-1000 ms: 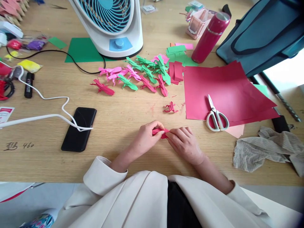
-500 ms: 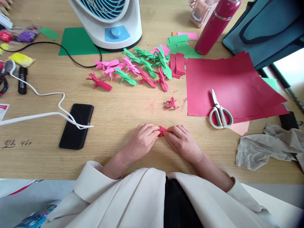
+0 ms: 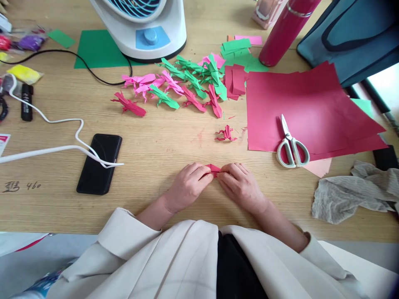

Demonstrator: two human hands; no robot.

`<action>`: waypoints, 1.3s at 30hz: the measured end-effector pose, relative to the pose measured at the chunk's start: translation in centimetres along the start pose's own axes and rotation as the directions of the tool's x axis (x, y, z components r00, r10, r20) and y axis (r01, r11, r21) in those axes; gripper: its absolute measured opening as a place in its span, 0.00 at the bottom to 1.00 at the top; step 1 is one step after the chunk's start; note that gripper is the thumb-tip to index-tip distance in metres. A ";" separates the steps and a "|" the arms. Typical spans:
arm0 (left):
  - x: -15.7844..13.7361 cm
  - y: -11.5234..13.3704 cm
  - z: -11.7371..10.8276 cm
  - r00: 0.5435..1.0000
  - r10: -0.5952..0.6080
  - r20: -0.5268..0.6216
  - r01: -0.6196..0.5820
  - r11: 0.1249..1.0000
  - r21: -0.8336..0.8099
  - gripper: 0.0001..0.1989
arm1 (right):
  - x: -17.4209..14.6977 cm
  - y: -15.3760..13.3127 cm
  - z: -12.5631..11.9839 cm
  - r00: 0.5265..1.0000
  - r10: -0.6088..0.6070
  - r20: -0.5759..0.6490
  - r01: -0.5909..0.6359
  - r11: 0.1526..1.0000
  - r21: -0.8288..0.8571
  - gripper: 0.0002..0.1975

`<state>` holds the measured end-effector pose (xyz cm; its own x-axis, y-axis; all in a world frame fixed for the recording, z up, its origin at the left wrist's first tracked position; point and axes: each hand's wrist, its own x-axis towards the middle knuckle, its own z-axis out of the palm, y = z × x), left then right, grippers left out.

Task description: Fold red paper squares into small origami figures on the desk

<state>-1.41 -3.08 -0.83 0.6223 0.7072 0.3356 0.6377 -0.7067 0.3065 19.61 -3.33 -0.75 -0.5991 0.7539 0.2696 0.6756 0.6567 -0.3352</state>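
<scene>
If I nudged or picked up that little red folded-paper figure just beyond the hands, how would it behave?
The red folded-paper figure is probably very light, being small and paper, so a nudge would likely slide it over the flat table. Its thin, splayed legs look easily bent; the folded body seems stiffer.

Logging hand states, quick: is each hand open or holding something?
Left hand: closed, pinching the folded red paper.
Right hand: closed, pinching the same paper's other end.

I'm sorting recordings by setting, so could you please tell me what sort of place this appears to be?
Probably an indoor papercraft workspace, judging by the small folded pink, green and red paper figures, white-handled metal scissors, and large flat red paper sheets.
</scene>
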 end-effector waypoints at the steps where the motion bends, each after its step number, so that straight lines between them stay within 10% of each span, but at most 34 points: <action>1: 0.0 0.0 0.0 1.000 -0.005 0.004 0.005 1.000 -0.023 0.08 | 0.0 0.0 0.0 1.000 -0.003 0.004 0.003 1.000 0.002 0.09; 39: 0.9 0.6 -0.1 0.948 -0.305 0.088 0.317 0.900 -0.299 0.06 | 0.5 -0.2 -0.1 0.984 0.167 0.060 -0.174 0.972 0.156 0.08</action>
<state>-0.50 -2.87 -0.20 0.4357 0.8881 0.1464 0.6353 -0.4186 0.6490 19.21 -3.07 -0.43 -0.5029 0.8503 0.1551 0.6942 0.5043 -0.5136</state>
